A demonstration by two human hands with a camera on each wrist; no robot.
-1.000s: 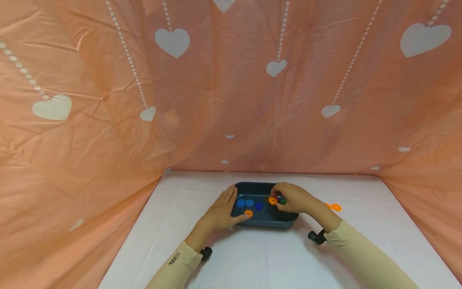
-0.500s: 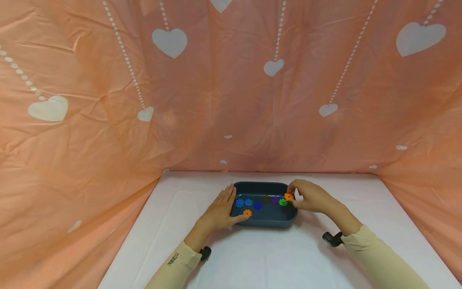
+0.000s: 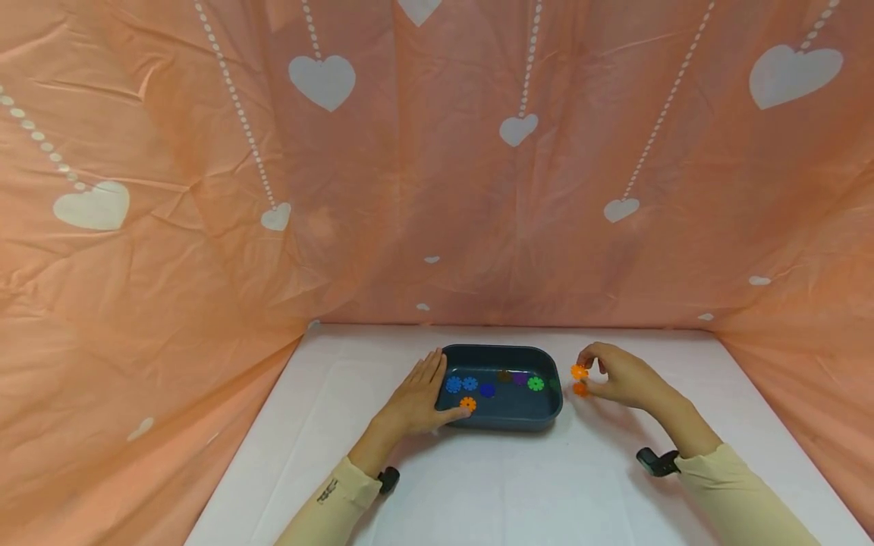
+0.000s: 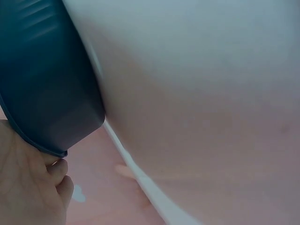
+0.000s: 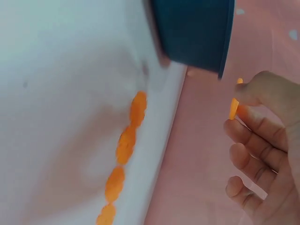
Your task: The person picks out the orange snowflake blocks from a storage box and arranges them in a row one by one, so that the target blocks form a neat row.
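My right hand (image 3: 621, 377) pinches an orange flower-shaped disc (image 3: 579, 371) between thumb and index finger, above the table to the right of a dark blue-grey tray (image 3: 501, 422). In the right wrist view the pinched disc (image 5: 233, 108) is seen edge-on. Below it, a row of several orange flower discs (image 5: 125, 145) lies on the white table; the head view shows one orange disc (image 3: 580, 389) of these. With fingers extended, my left hand (image 3: 413, 402) rests against the tray's left end, its thumb over the front rim.
Inside the tray lie light blue discs (image 3: 470, 384), a dark blue one (image 3: 488, 390), an orange one (image 3: 467, 404), a brown one (image 3: 504, 376), a purple one (image 3: 520, 378) and a green one (image 3: 536, 384). An orange heart-patterned cloth (image 3: 478, 227) hangs behind the table.
My right hand has moved right, out of the tray and past its right rim, carrying the orange disc. The left hand stays at the tray's left end.
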